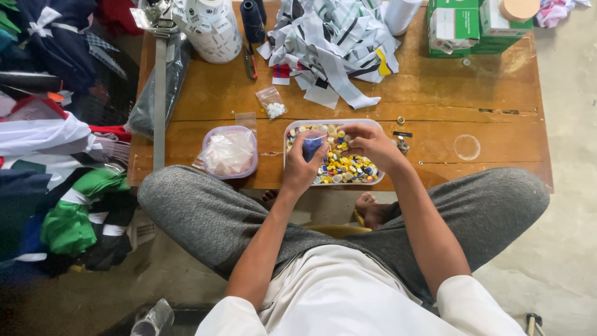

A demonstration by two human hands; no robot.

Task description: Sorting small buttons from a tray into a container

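Note:
A clear rectangular tray (292, 126) full of several small yellow, blue and white buttons stands at the near edge of a low wooden table (435, 93). My left hand (300, 167) holds a small clear plastic bag (312, 144) with dark blue pieces inside, over the tray's left part. My right hand (372, 144) reaches into the tray with fingers pinched together among the buttons; what the fingertips hold is too small to tell.
A round lidded tub (230, 151) with plastic inside sits left of the tray. A small bag of white pieces (272, 102), a heap of fabric labels (336, 43), thread spools (252, 18), a label roll (214, 28) and green boxes (463, 25) lie further back. Clothes (56, 155) pile up at left.

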